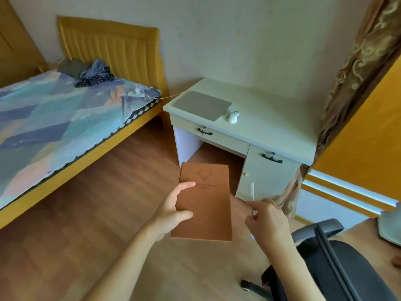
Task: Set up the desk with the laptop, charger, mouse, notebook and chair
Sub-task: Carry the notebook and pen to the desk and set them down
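The notebook (204, 200) is gripped at its left edge by the left hand (173, 210), thumb on the brown cover and fingers curled beneath, and is held in the air above the floor (86, 224), short of the table (271, 118). A white pen (252, 196) is pinched upright between the fingers of the right hand (268, 218), just beside the notebook's right edge. A black chair (338, 263) is seen at the lower right, near the right arm. On the table, a closed grey laptop (202, 104) is laid flat, with a white mouse (232, 116) just beside its right corner. A white charger (137, 91) is seen on the bed (54, 118), and its cable is stretched across to the laptop.
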